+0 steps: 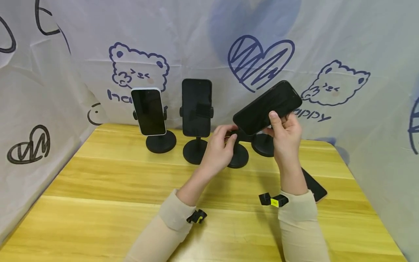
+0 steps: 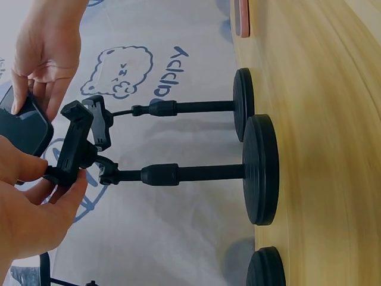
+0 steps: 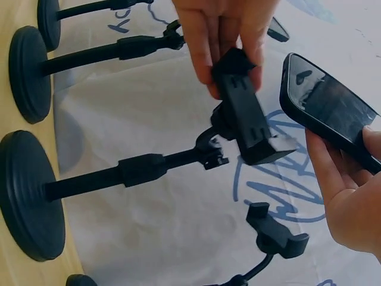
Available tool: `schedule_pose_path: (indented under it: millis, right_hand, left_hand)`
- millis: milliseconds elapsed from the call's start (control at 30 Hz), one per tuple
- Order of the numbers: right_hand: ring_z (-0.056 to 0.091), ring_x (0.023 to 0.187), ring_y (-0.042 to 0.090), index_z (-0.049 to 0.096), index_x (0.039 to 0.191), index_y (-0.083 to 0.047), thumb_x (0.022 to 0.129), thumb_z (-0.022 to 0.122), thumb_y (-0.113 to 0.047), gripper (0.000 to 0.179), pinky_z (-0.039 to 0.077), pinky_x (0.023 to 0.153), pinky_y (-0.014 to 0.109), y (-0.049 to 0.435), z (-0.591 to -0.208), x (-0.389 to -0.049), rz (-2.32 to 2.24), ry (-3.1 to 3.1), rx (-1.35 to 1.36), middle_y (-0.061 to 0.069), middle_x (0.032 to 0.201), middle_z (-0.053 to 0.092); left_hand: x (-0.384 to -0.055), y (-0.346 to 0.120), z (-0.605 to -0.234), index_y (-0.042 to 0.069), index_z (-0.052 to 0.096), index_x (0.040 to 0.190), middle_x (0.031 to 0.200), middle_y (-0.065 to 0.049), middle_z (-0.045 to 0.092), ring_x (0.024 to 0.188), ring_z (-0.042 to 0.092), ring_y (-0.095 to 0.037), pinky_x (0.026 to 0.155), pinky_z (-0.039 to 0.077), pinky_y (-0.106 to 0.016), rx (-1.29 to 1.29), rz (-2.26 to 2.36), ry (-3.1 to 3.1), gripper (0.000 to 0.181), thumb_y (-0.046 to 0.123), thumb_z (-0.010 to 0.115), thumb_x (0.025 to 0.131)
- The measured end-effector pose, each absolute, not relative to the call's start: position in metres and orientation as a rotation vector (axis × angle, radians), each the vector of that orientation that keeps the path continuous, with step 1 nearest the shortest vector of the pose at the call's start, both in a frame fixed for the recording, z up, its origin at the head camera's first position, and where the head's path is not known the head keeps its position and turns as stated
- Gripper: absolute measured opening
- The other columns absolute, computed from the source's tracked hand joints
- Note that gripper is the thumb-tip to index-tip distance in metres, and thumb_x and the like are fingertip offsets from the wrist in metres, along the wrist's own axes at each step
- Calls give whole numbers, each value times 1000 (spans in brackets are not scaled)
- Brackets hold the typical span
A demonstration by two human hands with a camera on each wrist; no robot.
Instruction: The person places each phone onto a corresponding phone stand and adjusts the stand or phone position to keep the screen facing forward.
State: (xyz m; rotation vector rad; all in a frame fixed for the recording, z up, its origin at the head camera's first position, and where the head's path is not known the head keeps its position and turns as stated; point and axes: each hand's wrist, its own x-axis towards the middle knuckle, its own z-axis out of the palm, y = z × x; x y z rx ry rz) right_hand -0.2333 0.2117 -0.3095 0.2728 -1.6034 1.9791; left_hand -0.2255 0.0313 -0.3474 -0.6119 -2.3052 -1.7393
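Observation:
My left hand (image 1: 220,148) grips one end of the clamp on a black phone stand (image 3: 244,113), thumb and fingers around it. The clamp is tilted and holds no phone; its round base (image 2: 261,170) stands on the table. A black smartphone (image 1: 266,108) is pinched between thumb and fingers of my right hand (image 1: 288,140). That phone is slanted, screen towards me, just above and apart from the clamp in the right wrist view. Close behind, another phone stand (image 2: 98,122) has an empty clamp; in the head view its upper part is hidden by the phone.
Further left, a white-edged phone (image 1: 148,112) and a black phone (image 1: 197,107) sit upright in their own stands. Another phone (image 1: 314,185) lies on the wooden table (image 1: 131,203), partly under my right forearm. A white cloth with drawings (image 1: 196,36) hangs behind the table.

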Motion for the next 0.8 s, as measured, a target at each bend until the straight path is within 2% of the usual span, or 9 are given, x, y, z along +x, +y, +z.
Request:
schedule_pose_path:
  millis: [200, 633, 800]
  right_hand:
    - [70, 81, 12, 67, 106, -12, 103, 66, -11, 3, 59, 63, 21, 215, -314, -236, 1950, -1674, 234, -2, 97, 75]
    - [71, 87, 9, 65, 108, -11, 105, 64, -12, 4, 62, 70, 25, 220, -321, -241, 1994, -1796, 267, -7, 97, 76]
    - [72, 85, 13, 65, 107, -10, 103, 63, -5, 7, 63, 72, 28, 223, -323, -241, 2113, -1747, 345, -2, 96, 75]
  left_hand:
    - [-224, 29, -346, 5, 59, 139, 138, -8, 57, 128, 58, -23, 103, 54, -35, -586, -1744, -2373, 31, 17, 52, 111]
    - [-224, 26, -346, 3, 56, 141, 135, -11, 59, 124, 61, -24, 102, 55, -36, -561, -1729, -2372, 35, 19, 55, 110]
    - [-224, 27, -347, 3, 58, 137, 130, -11, 61, 121, 61, -25, 101, 55, -37, -555, -1709, -2384, 33, 19, 57, 109]
